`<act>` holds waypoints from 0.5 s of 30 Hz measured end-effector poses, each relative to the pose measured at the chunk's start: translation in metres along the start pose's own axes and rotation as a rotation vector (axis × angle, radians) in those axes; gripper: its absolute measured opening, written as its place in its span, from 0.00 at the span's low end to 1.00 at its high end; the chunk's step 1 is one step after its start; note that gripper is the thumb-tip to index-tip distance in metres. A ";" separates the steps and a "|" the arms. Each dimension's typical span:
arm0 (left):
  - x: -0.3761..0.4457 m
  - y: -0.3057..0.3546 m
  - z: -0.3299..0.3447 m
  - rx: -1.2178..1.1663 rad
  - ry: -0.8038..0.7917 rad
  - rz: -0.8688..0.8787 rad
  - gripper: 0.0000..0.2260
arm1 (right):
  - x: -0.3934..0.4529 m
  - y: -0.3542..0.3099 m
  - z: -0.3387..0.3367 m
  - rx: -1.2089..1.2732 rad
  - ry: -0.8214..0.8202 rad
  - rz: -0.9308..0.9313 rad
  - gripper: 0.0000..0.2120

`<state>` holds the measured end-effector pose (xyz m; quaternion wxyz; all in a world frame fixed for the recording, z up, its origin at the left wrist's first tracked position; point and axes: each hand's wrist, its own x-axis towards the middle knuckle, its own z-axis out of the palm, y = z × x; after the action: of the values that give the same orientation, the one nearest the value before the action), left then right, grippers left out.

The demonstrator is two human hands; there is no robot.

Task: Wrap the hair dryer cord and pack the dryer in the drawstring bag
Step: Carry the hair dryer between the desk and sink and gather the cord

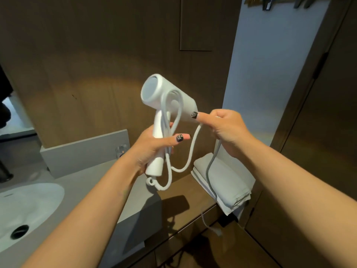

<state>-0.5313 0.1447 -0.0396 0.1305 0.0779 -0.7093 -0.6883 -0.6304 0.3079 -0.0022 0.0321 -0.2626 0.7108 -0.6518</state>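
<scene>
A white hair dryer [164, 93] is held up in front of the wooden wall. My left hand [152, 147] grips its handle and pins a loop of the white cord [191, 151] against it. One loop lies over the dryer's barrel. My right hand [226, 128] is closed on the cord just right of the barrel, its thumb touching the barrel's end. From there the cord hangs down past the shelf to the plug [217, 231] near the floor. I see no drawstring bag that I can identify.
A grey counter [135, 192] with a white sink [25, 206] is at lower left. A folded pale cloth [228, 182] lies on a wooden shelf [179, 209] below my right hand. A glass [121, 150] stands by the backsplash. A dark door is at right.
</scene>
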 end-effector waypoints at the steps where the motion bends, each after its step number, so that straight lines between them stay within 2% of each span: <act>1: -0.002 0.000 0.005 0.028 -0.026 0.009 0.25 | -0.004 -0.006 0.002 -0.007 0.008 -0.058 0.17; 4: -0.010 -0.002 0.021 -0.010 -0.204 0.067 0.26 | -0.018 -0.018 0.003 0.046 -0.027 -0.218 0.19; 6: -0.015 -0.001 0.032 -0.058 -0.244 0.100 0.26 | -0.028 -0.025 0.000 0.048 -0.033 -0.287 0.17; 10: -0.015 0.011 0.052 -0.083 -0.214 0.179 0.20 | -0.032 -0.039 -0.013 0.077 0.036 -0.359 0.16; 13: -0.011 0.015 0.062 -0.023 -0.164 0.185 0.18 | -0.031 -0.044 -0.018 0.046 0.047 -0.353 0.16; 15: -0.009 0.012 0.070 0.035 -0.099 0.179 0.19 | -0.032 -0.043 -0.018 0.111 0.028 -0.313 0.17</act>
<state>-0.5426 0.2145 -0.0293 0.1546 -0.0177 -0.7308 -0.6646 -0.5955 0.3370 0.0312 -0.0654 -0.3589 0.6244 -0.6907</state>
